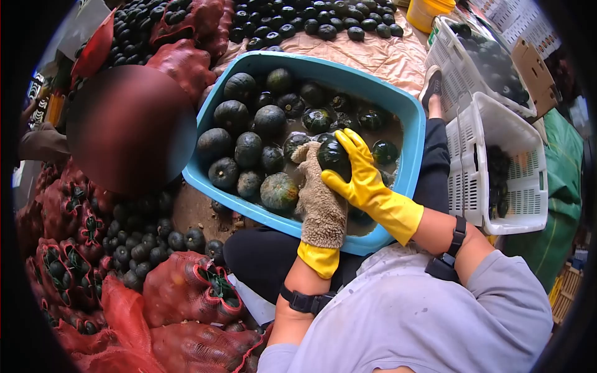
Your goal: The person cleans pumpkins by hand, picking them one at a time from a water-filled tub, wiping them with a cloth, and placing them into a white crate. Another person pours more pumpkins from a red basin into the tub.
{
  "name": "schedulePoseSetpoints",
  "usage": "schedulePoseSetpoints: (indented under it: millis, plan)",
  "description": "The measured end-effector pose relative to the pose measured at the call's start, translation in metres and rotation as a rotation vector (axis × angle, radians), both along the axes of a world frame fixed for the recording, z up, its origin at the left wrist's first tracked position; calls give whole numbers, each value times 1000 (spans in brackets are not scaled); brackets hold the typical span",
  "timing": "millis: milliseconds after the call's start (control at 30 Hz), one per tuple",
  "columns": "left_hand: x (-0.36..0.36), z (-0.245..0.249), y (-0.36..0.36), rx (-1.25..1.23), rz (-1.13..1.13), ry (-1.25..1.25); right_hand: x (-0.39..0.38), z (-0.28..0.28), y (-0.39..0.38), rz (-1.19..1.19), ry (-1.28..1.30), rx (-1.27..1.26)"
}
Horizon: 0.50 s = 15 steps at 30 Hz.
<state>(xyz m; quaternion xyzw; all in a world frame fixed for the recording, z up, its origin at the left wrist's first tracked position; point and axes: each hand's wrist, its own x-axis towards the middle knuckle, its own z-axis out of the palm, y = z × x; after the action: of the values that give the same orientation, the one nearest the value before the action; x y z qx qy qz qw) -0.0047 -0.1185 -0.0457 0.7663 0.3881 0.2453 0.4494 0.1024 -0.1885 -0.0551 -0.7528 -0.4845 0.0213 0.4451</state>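
My left hand (319, 202) wears a fluffy tan mitt over a yellow rubber glove and is against the near-left side of a wet, dark green squash (332, 158). From the right, my right hand (364, 180), in a yellow rubber glove, wraps its fingers and thumb round the same squash. Both hands hold it above the muddy water of a blue plastic tub (249, 214). Many more dark green squashes (269, 120) lie in the tub, mostly on its left side; a mottled orange-green squash (278, 191) is beside the mitt. The mitt hides my left fingers.
White plastic crates (467, 161) holding squashes stand at the right, near a yellow bucket (429, 13). Red mesh sacks (186, 289) full of squashes crowd the left. Behind the tub, rows of squashes (326, 31) lie on a tan sheet (367, 55).
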Motion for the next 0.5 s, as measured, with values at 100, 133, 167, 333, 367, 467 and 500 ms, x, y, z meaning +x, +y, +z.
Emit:
schedulePoseSetpoints:
  millis: [100, 133, 167, 333, 367, 467, 500]
  plan:
    - [6, -6, 13, 163, -96, -322, -20, 0, -13, -78, 495, -142]
    - [8, -23, 20, 50, -135, -265, -21, 6, -18, 7, 762, -51]
    - [8, -40, 32, -65, -172, -207, -17, 6, -29, 54, 957, -73]
    - [18, -51, 33, -1427, 2, -770, 27, 35, -59, 261, 2091, -106]
    - [16, -61, 28, -1530, -2, -837, 36, 42, -58, 280, 2160, -157]
    - [1, -87, 10, -1813, -14, -1034, 67, 69, 1, 36, 1990, -1]
    - [-2, -91, 6, -1904, -21, -1097, 75, 87, 34, -10, 1904, 248]
